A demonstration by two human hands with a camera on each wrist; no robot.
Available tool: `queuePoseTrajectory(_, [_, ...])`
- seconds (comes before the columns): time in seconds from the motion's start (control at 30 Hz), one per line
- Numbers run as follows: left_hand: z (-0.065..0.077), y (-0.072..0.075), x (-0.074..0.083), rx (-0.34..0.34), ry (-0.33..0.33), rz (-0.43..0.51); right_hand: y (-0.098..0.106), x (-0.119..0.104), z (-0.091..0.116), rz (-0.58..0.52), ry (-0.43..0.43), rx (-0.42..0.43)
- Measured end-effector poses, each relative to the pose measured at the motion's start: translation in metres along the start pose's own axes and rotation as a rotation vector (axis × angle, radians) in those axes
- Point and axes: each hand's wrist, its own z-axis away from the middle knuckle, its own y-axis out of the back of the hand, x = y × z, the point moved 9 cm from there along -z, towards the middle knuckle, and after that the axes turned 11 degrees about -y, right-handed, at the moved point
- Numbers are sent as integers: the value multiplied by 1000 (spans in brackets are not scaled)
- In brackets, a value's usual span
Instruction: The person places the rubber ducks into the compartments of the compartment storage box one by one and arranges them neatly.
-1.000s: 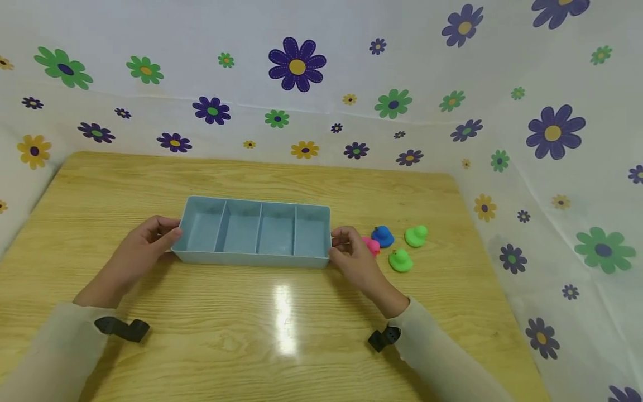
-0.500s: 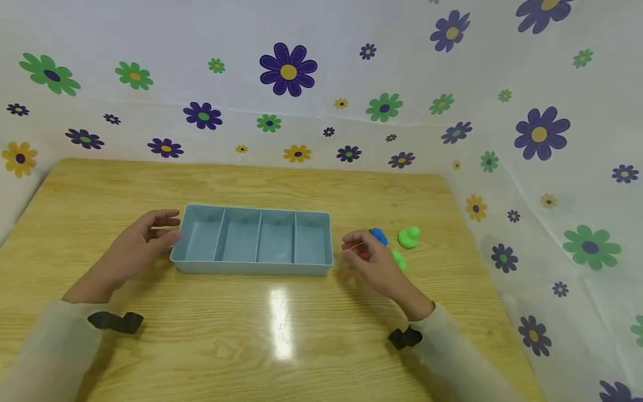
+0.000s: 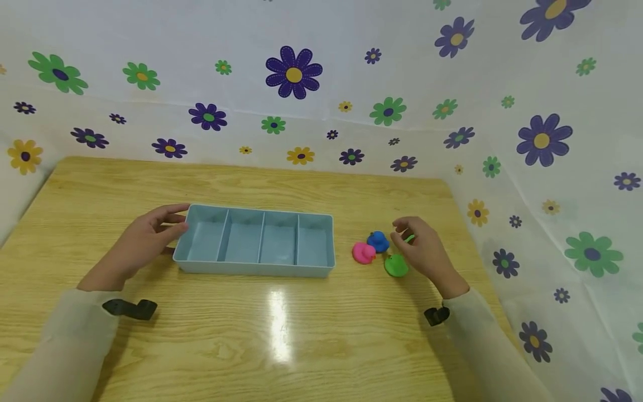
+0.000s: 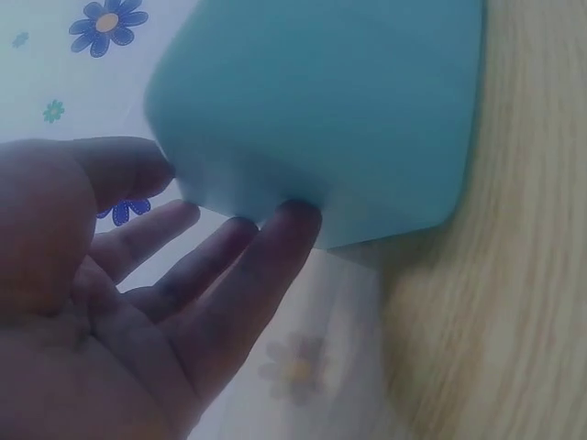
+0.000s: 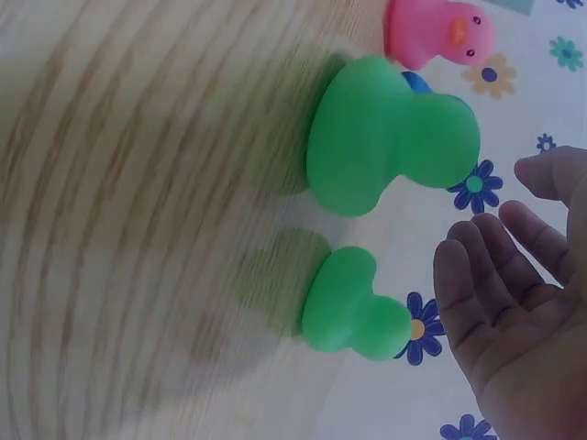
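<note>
A light blue box (image 3: 253, 269) with several compartments in a row lies on the wooden table. My left hand (image 3: 143, 243) is at its left end, with extended fingers against the end wall (image 4: 321, 128) in the left wrist view. Right of the box sit a pink rubber duck (image 3: 363, 253), a blue duck (image 3: 378, 242) and a green duck (image 3: 396, 266). A second green duck (image 5: 344, 307) is mostly hidden in the head view by my right hand (image 3: 426, 250). That hand hovers above it with loosely bent fingers, holding nothing.
White cloth (image 3: 241, 33) printed with flowers hangs behind the table and along its right side. The wooden tabletop (image 3: 211, 340) extends in front of the box. A black wrist camera (image 3: 436, 316) sits on the right sleeve, another (image 3: 130, 309) on the left.
My right hand has let go of the box's right end and moved right, past the pink and blue ducks, to the far green one. My left hand has stayed by the box's left end.
</note>
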Motion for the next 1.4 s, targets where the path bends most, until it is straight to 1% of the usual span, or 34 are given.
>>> queuePoseTrajectory(0.1, [1,0,-3,0,15,4,4,8,-6,34,-17,12])
queuePoseTrajectory(0.2, [2,0,-4,6,20,2,14,19,-12,53,-34,47])
queuePoseTrajectory(0.27, [3,1,-4,9,14,0,20,29,-15,61,-53,49])
queuePoseTrajectory(0.33, [3,0,-4,9,7,-2,24,40,-15,62,-67,21])
queuePoseTrajectory(0.4, [2,0,-3,7,3,-2,26,50,-14,56,-78,-30])
queuePoseTrajectory(0.5, [1,-2,-4,2,1,-4,24,63,-10,43,-83,-105])
queuePoseTrajectory(0.6, [0,-2,-5,0,0,-8,22,71,-6,35,-81,-144])
queuePoseTrajectory(0.83, [0,-1,-5,12,0,-11,18,78,-5,20,-85,-136])
queuePoseTrajectory(1.0, [1,-1,-5,24,3,-12,15,83,-6,18,-105,-104])
queuePoseTrajectory(1.13, [0,-1,-5,23,0,1,14,82,-6,20,-108,-71])
queuePoseTrajectory(1.23, [0,-1,-5,21,-1,5,13,81,-6,40,-137,-53])
queuePoseTrajectory(1.4, [0,-1,-4,24,6,-6,12,79,-5,107,-217,-28])
